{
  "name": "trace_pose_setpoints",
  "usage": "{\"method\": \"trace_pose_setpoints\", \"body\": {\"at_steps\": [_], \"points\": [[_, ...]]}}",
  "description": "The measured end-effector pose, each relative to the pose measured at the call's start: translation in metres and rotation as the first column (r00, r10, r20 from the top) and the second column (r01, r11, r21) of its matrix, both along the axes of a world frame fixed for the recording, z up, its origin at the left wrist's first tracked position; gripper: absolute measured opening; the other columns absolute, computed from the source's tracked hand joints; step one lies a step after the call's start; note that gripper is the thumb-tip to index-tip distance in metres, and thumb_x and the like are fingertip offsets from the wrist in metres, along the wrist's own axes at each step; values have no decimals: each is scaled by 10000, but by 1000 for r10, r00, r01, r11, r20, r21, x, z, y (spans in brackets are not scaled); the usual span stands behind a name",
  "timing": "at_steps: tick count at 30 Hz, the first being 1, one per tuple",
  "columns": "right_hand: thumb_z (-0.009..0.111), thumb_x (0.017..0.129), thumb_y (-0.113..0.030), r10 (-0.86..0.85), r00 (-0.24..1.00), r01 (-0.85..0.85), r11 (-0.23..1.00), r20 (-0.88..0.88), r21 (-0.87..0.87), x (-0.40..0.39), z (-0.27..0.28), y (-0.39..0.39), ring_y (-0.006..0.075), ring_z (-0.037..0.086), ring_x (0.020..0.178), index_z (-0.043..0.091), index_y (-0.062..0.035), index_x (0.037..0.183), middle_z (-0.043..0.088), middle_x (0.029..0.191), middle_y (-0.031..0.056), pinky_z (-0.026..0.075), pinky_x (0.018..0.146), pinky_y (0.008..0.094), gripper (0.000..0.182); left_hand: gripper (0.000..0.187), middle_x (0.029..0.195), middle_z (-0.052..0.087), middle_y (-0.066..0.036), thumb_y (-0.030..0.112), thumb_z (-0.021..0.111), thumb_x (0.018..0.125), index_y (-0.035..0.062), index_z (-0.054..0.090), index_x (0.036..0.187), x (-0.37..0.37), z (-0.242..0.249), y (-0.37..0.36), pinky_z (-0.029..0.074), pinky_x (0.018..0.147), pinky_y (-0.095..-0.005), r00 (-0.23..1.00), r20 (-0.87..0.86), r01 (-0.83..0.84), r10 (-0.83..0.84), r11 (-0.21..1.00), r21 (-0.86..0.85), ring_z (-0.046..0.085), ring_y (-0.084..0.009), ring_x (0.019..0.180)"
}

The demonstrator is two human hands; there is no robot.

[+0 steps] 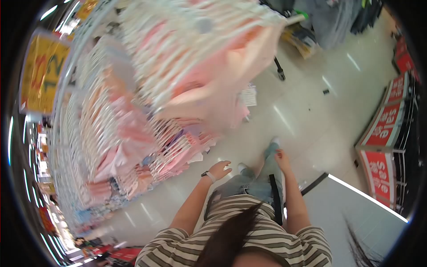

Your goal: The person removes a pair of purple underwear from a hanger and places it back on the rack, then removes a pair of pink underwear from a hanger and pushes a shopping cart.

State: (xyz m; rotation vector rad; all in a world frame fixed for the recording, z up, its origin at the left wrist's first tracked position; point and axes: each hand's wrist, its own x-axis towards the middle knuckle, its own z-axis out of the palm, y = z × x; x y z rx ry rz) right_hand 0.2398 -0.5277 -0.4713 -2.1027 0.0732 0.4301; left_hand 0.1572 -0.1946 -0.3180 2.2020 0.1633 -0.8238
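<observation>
My left hand (219,170), with a dark watch (206,174) on its wrist, hangs in front of my waist with its fingers apart and nothing in it. It is nearest to the lower row of pink children's clothes (182,158) on white hangers, not touching them. My right hand (282,159) hangs loosely by my right leg, its fingers slightly bent and no object visible in it. Above and ahead, a pale peach garment (231,71) hangs at the end of a rack row, blurred by motion.
Rows of hangers fill the rack (71,111) on the left, with a yellow price sign (44,73). Red sale signs (378,173) line a display on the right. A grey panel (347,209) stands close on my right. Dark clothes (329,22) hang ahead above the shiny floor (307,120).
</observation>
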Motion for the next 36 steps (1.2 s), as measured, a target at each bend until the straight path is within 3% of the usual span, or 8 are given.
{"method": "trace_pose_setpoints", "body": {"at_steps": [6, 8, 11, 13, 15, 19, 25, 36], "points": [[575, 825, -138, 353, 924, -378, 899, 146, 221, 30, 185, 125, 190, 606, 809, 573, -48, 1098, 635, 870, 108, 470, 731, 294, 287, 424, 1088, 587, -166, 282, 572, 842, 40, 524, 1186, -38, 106, 45, 440, 868, -368, 931, 319, -193, 179, 981, 11, 566, -286, 989], [563, 824, -149, 461, 867, -493, 849, 188, 192, 41, 228, 155, 235, 615, 874, 576, -42, 1096, 640, 924, 138, 467, 773, 321, 293, 390, 1081, 597, -124, 217, 582, 843, 31, 526, 1181, -57, 140, 59, 443, 857, -329, 790, 523, -298, 319, 946, -126, 569, -221, 994], [576, 835, -98, 454, 773, -586, 779, 443, 225, 52, 277, 195, 139, 587, 789, 592, -18, 1064, 636, 886, 86, 461, 711, 264, 243, 348, 1054, 607, -110, 137, 596, 827, 6, 546, 1145, -87, 199, 81, 434, 868, -318, 646, 498, -448, 579, 816, -366, 574, -207, 975], [574, 827, -78, 424, 670, -652, 728, 610, 210, 55, 333, 220, 137, 586, 810, 596, -2, 1047, 634, 910, 87, 460, 713, 263, 233, 265, 998, 621, -93, 70, 582, 816, -8, 580, 1069, -106, 238, 96, 440, 840, -304, 401, 642, -531, 654, 737, -419, 581, -192, 925], [566, 818, -55, 350, 590, -671, 714, 728, 200, 49, 390, 247, 143, 585, 793, 603, 8, 997, 628, 885, 88, 458, 715, 268, 193, 238, 951, 618, -78, 28, 579, 795, -10, 585, 1030, -120, 261, 122, 446, 798, -312, 110, 837, -582, 536, 717, -383, 576, -182, 873], [565, 783, -33, 307, 362, -736, 673, 880, 68, 30, 478, 294, 193, 569, 831, 584, 2, 996, 591, 931, 87, 454, 713, 296, 217, 265, 929, 594, -92, 43, 632, 754, 11, 585, 1013, -126, 336, 151, 409, 813, -350, -74, 997, -792, 25, 606, -74, 543, -253, 902], [624, 706, -89, 225, -162, -667, 693, 961, -275, 27, 500, 377, 294, 524, 975, 581, -45, 992, 573, 970, 130, 412, 838, 417, 293, 356, 962, 597, -90, 142, 685, 689, 64, 599, 1025, -103, 365, 192, 396, 830, -407, 141, 935, -869, -326, 411, 275, 528, -289, 939], [549, 729, -123, 564, -203, -449, 673, 801, -588, 18, 513, 403, 296, 596, 772, 569, -75, 822, 586, 805, 107, 471, 657, 407, 107, 190, 827, 581, -55, 124, 650, 682, 90, 602, 862, -97, 342, 225, 463, 645, -354, 263, 933, -852, -246, 394, 344, 543, -257, 788]]}}
